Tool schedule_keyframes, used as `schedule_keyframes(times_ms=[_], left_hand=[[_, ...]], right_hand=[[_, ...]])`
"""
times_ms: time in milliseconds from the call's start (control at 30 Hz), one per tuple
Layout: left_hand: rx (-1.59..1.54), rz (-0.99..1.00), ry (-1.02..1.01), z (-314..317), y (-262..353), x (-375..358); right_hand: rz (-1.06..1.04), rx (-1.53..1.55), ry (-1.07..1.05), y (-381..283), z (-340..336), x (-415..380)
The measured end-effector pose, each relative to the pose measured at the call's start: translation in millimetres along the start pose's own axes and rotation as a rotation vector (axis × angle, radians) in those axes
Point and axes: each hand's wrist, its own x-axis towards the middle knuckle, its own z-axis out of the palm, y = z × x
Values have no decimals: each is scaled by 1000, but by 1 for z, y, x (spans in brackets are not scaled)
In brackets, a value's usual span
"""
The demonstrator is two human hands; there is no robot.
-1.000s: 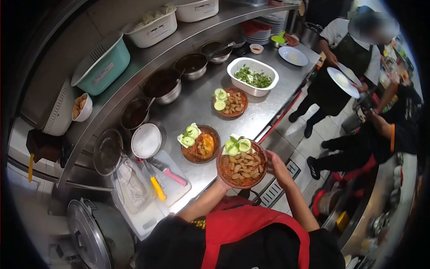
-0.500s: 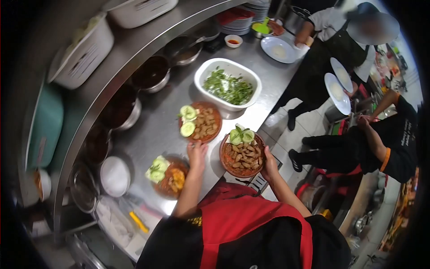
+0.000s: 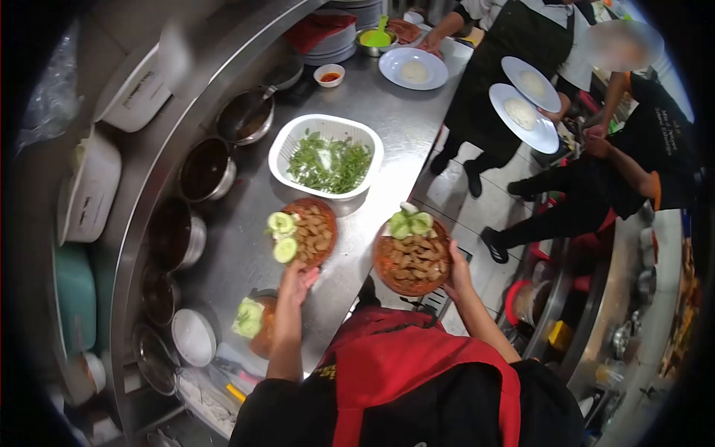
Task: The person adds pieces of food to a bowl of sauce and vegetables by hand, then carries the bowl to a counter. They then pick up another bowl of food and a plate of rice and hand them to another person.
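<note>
My right hand (image 3: pixel 457 274) grips the right rim of a round reddish-brown dish (image 3: pixel 413 262) of brown pieces with cucumber slices, held past the counter's edge. My left hand (image 3: pixel 299 280) is at the lower rim of a similar dish (image 3: pixel 311 232) on the steel counter, its fingers partly under the rim. Cucumber slices (image 3: pixel 284 250) lie at that dish's left side. A third dish (image 3: pixel 262 328) with pale green slices is partly hidden behind my left forearm.
A white basket of green leaves (image 3: pixel 279 160) stands ahead. Metal pots (image 3: pixel 216 179) line the left side. A white plate with rice (image 3: pixel 432 77) is at the far end. One person carries two rice plates (image 3: pixel 538 137) at the right; another person (image 3: pixel 633 160) stands beyond.
My view has shifted. My left hand has closed in on the middle dish's rim. The dish in my right hand now sits farther from the middle dish. The person with two plates has moved nearer.
</note>
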Motion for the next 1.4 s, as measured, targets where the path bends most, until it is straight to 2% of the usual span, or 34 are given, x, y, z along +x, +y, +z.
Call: schedule_keyframes(times_ms=[33, 200, 300, 367, 433, 500, 567, 633, 667, 733, 800, 900, 933, 1000, 1100, 1133, 1233, 1400], left_hand=[[-23, -47, 28, 7, -9, -7], [75, -22, -210, 82, -65, -67], [101, -59, -379, 153, -105, -98], [253, 10, -427, 211, -136, -127], [446, -92, -598, 240, -170, -122], [461, -177, -724, 287, -202, -137], [591, -297, -846, 321, -247, -126], [800, -403, -974, 375, -278, -153], [869, -438, -1078, 379, -288, -135], [983, -499, -1187, 430, -333, -150], [1085, -512, -1279, 472, -373, -163], [1029, -618, -1447, 531, -416, -189], [1105, -670, -1482, 545, -427, -200], [1246, -753, -1638, 609, -454, -227], [1253, -815, -1670, 657, -472, -274], [1210, -797, -1705, 661, -465, -275], [1196, -776, -1685, 687, -476, -310], [1151, -812, -1803, 753, -530, -349]], right_hand=[[-21, 54, -47, -7, -8, -3], [-120, 181, 30, -43, -87, -42], [-209, 254, 91, -68, -164, -82], [-321, 239, 107, -90, -219, -123], [-394, 229, 162, -108, -272, -175], [-556, 245, 240, -121, -312, -234], [-684, 283, 422, -127, -352, -293], [-817, 272, 600, -128, -390, -348], [-868, 308, 685, -109, -389, -357], [-939, 367, 873, -124, -394, -410], [-1110, 477, 986, -129, -407, -442], [-1258, 634, 1166, -149, -403, -480], [-1309, 646, 1215, -160, -394, -495], [-1449, 675, 1253, -180, -394, -523], [-1560, 641, 1245, -219, -398, -567], [-1620, 598, 1235, -220, -378, -561], [-1599, 642, 1226, -248, -394, -587], [-1589, 475, 1251, -316, -444, -624]])
